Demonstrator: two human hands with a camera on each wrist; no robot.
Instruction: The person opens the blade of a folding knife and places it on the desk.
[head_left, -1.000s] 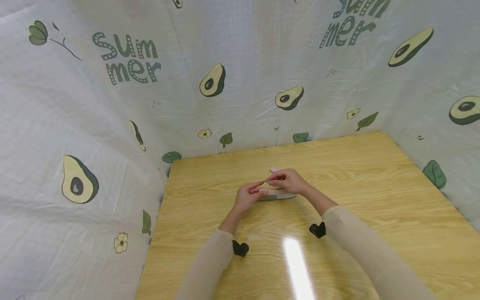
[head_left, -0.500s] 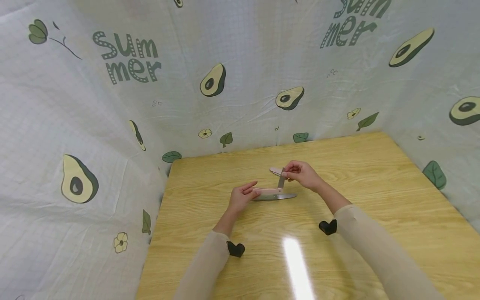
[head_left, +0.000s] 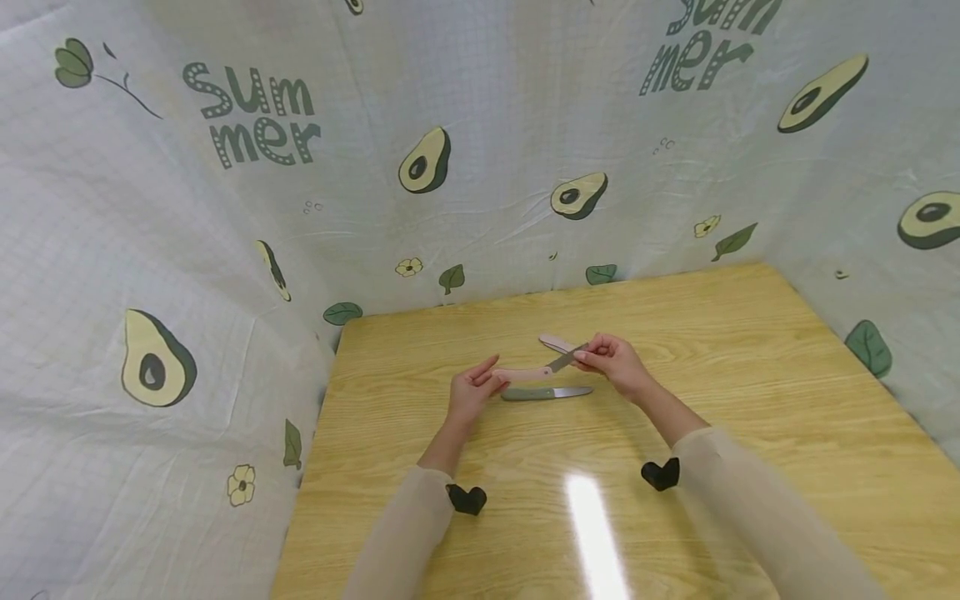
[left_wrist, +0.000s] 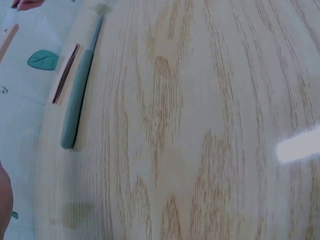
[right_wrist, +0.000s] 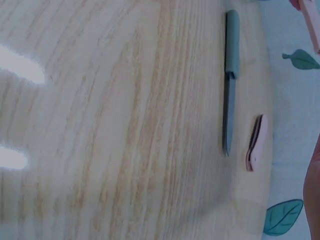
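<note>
Raised over the table is a pink-handled folding knife (head_left: 522, 375), its blade partly swung out at an angle. My left hand (head_left: 468, 397) pinches the handle's left end; my right hand (head_left: 613, 363) pinches the grey blade near its tip. Below and slightly nearer to me, a green-handled folding knife (head_left: 529, 394) lies unfolded, blade to the right. Behind lies a second pink folding knife (head_left: 553, 342), partly hidden by the right hand; in the right wrist view this pink knife (right_wrist: 257, 142) looks folded. Only edges of the hands show in the wrist views.
The wood-grain table (head_left: 420, 433) is bounded at the back and sides by a white cloth (head_left: 495, 242) printed with avocados, leaves and lettering. A bright light reflection (head_left: 596, 533) lies on the front part of the tabletop.
The right hand has moved right, swinging the blade out from the pink handle, upright half a second ago and now slanting right. The left hand has shifted slightly left with the handle.
</note>
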